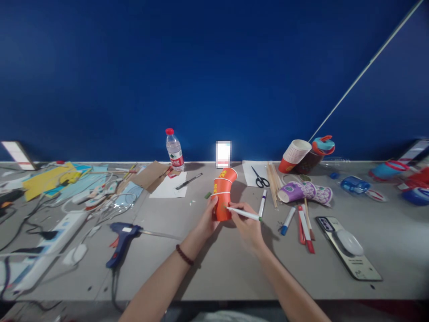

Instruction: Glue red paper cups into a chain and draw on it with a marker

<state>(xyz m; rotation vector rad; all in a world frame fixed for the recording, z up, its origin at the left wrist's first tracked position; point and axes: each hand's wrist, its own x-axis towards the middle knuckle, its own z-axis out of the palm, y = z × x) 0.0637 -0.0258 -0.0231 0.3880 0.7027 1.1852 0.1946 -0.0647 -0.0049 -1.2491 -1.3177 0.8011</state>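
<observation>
A bent column of orange paper cups (221, 203) joined end to end, with yellow lettering and white rims, is held up in the middle of the head view. My left hand (208, 219) grips its lower left side. In my right hand (247, 226) is a white marker (244, 213) with a green end. Its tip points left and meets, or nearly meets, the lowest cup. The right fingers are closed round the marker beside the cups. A small green piece (208, 195), perhaps the marker's cap, shows just left of the cups.
At left are a blue glue gun (124, 239) and a white power strip (53, 250) with cables. Behind stand a water bottle (174, 152) and a lit phone (223, 154). Rightward lie scissors (259, 178), wooden sticks (272, 183), several markers (306, 228), purple cups (304, 192) and a phone (348, 248).
</observation>
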